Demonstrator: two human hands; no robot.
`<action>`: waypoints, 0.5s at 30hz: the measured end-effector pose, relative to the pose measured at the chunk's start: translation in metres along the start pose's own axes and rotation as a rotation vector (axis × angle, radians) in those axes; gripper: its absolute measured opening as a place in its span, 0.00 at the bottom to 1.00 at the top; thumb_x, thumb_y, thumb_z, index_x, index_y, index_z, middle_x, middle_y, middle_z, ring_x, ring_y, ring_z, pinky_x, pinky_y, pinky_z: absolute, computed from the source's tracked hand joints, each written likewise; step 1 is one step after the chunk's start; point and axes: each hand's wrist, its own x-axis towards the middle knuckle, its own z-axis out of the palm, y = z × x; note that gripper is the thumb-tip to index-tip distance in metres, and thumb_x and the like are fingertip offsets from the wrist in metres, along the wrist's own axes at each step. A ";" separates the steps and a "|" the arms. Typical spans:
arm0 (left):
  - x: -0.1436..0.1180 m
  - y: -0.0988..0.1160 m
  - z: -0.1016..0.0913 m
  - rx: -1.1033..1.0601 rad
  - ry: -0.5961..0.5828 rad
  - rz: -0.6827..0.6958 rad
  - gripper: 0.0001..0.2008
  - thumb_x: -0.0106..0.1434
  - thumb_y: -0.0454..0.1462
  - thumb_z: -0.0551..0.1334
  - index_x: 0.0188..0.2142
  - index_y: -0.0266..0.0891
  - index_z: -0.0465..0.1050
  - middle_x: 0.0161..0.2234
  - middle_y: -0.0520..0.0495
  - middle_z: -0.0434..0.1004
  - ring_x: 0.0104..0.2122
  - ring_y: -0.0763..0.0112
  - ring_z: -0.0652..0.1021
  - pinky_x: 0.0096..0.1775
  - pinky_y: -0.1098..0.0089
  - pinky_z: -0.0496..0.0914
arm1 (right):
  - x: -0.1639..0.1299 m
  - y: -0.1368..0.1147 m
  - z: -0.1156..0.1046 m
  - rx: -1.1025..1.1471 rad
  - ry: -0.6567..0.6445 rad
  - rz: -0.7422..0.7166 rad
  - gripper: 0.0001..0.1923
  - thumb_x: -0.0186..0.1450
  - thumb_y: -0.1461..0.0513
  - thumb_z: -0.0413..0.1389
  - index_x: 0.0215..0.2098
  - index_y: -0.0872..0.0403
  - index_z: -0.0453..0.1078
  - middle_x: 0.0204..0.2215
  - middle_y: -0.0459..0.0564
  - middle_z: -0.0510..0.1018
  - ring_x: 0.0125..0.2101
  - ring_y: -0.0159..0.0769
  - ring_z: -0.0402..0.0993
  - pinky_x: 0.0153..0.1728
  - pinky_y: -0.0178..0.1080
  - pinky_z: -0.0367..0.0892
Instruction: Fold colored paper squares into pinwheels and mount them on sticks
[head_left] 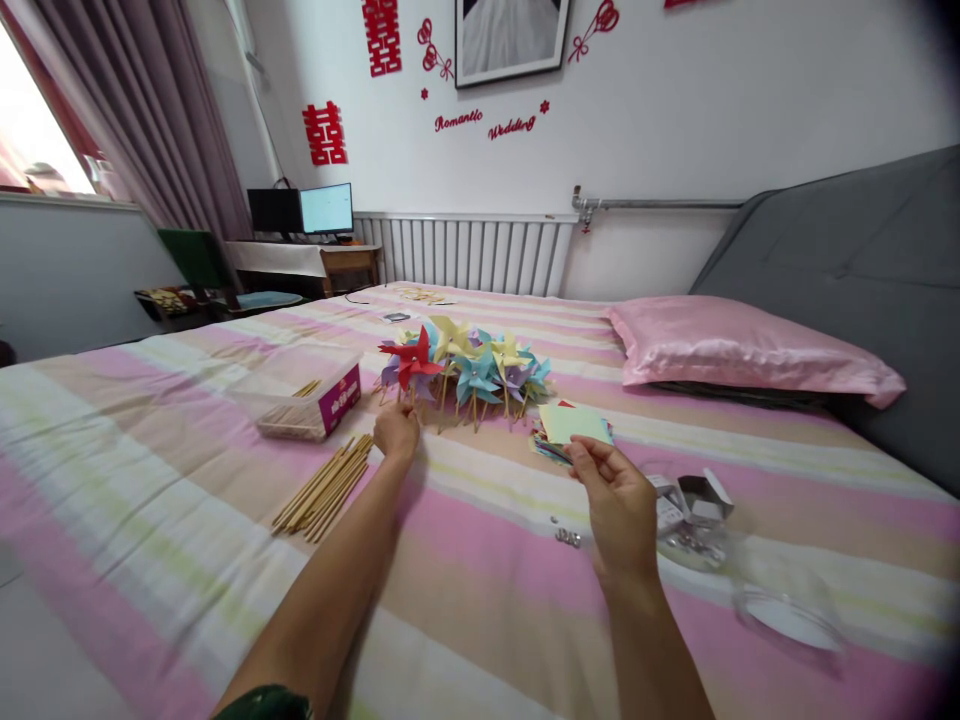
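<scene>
My left hand (397, 431) is closed around the lower stick of a red paper pinwheel (411, 358) at the near left of a cluster of pinwheels. Yellow, blue and purple pinwheels (478, 378) crowd together on the bed beside it. Between the thumb and fingers of my right hand (616, 492) is the edge of a pale yellow paper sheet (571, 424), over a stack of coloured paper (549, 446). Small metal pieces (568, 537) lie just left of my right wrist. Left of my left forearm is a loose bundle of thin wooden sticks (327, 488).
A clear plastic box (300, 395) with sticks stands at the left. On the right are an opened small white box (703, 497), a clear tub of metal pieces (694, 548) and a round clear lid (791, 620). A pink pillow (742, 345) lies by the grey headboard (855, 270).
</scene>
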 end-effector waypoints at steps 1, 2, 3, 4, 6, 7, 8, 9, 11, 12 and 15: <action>0.000 -0.001 0.002 -0.001 -0.004 -0.006 0.11 0.56 0.38 0.60 0.37 0.42 0.79 0.35 0.39 0.81 0.36 0.55 0.78 0.35 0.63 0.67 | 0.000 0.000 0.000 -0.001 -0.002 -0.001 0.19 0.50 0.53 0.65 0.35 0.57 0.75 0.31 0.52 0.80 0.34 0.38 0.75 0.36 0.40 0.70; -0.001 -0.002 0.003 -0.002 -0.006 -0.013 0.11 0.56 0.38 0.60 0.37 0.42 0.79 0.35 0.38 0.81 0.36 0.55 0.78 0.35 0.63 0.67 | 0.000 0.000 0.000 -0.002 -0.003 -0.001 0.19 0.50 0.53 0.64 0.35 0.57 0.75 0.31 0.52 0.80 0.34 0.38 0.75 0.36 0.40 0.70; -0.001 -0.003 0.005 -0.004 -0.006 -0.018 0.11 0.56 0.38 0.60 0.37 0.42 0.79 0.34 0.38 0.81 0.36 0.54 0.78 0.35 0.63 0.67 | 0.000 0.000 0.001 -0.001 -0.004 0.001 0.19 0.50 0.53 0.64 0.35 0.57 0.75 0.31 0.52 0.80 0.34 0.38 0.75 0.36 0.40 0.70; -0.002 -0.004 0.006 -0.006 -0.005 -0.023 0.11 0.56 0.38 0.60 0.37 0.41 0.79 0.34 0.38 0.81 0.36 0.54 0.78 0.34 0.62 0.67 | 0.000 0.000 0.001 -0.001 -0.006 0.003 0.19 0.50 0.53 0.64 0.35 0.57 0.75 0.31 0.52 0.80 0.34 0.37 0.75 0.36 0.39 0.70; -0.002 -0.005 0.007 -0.013 -0.003 -0.028 0.11 0.56 0.38 0.61 0.37 0.41 0.79 0.34 0.38 0.81 0.36 0.54 0.78 0.34 0.62 0.67 | 0.000 0.001 0.001 0.001 -0.008 0.006 0.19 0.50 0.53 0.64 0.35 0.57 0.74 0.31 0.52 0.80 0.34 0.37 0.75 0.36 0.39 0.70; -0.003 -0.006 0.008 -0.018 -0.004 -0.029 0.11 0.56 0.39 0.61 0.37 0.41 0.79 0.34 0.38 0.81 0.36 0.55 0.78 0.34 0.62 0.67 | 0.000 0.001 0.002 0.001 -0.009 0.007 0.19 0.50 0.53 0.64 0.35 0.57 0.74 0.32 0.52 0.80 0.34 0.37 0.75 0.36 0.39 0.70; -0.003 -0.006 0.007 -0.023 -0.004 -0.030 0.11 0.56 0.39 0.61 0.37 0.41 0.79 0.34 0.38 0.81 0.36 0.55 0.78 0.35 0.62 0.67 | 0.000 0.001 0.002 0.001 -0.009 0.008 0.19 0.50 0.53 0.64 0.35 0.57 0.74 0.32 0.52 0.80 0.34 0.37 0.75 0.36 0.39 0.70; -0.004 -0.006 0.007 -0.030 -0.006 -0.030 0.11 0.56 0.39 0.61 0.37 0.41 0.79 0.34 0.38 0.81 0.36 0.55 0.78 0.35 0.62 0.67 | 0.000 0.001 0.001 0.000 -0.009 0.008 0.19 0.50 0.53 0.64 0.35 0.57 0.74 0.32 0.53 0.80 0.34 0.38 0.75 0.36 0.39 0.70; -0.005 -0.006 0.004 -0.045 -0.007 -0.032 0.11 0.56 0.40 0.62 0.37 0.41 0.78 0.35 0.38 0.81 0.36 0.56 0.78 0.35 0.63 0.67 | -0.001 0.000 0.001 -0.001 -0.005 0.009 0.19 0.50 0.53 0.64 0.35 0.58 0.74 0.32 0.53 0.80 0.34 0.38 0.75 0.36 0.39 0.70; -0.006 -0.005 0.002 -0.053 -0.007 -0.034 0.12 0.55 0.40 0.62 0.37 0.41 0.78 0.35 0.38 0.81 0.36 0.56 0.78 0.35 0.63 0.67 | -0.001 0.000 0.001 -0.003 -0.003 0.009 0.19 0.50 0.53 0.65 0.35 0.58 0.74 0.32 0.53 0.80 0.34 0.38 0.75 0.36 0.39 0.70; -0.008 -0.004 -0.007 -0.075 0.002 -0.041 0.13 0.55 0.42 0.62 0.38 0.40 0.78 0.35 0.39 0.81 0.37 0.55 0.78 0.36 0.62 0.67 | 0.000 -0.001 0.000 -0.009 0.013 0.009 0.20 0.49 0.53 0.65 0.35 0.58 0.74 0.31 0.52 0.80 0.33 0.36 0.75 0.35 0.39 0.70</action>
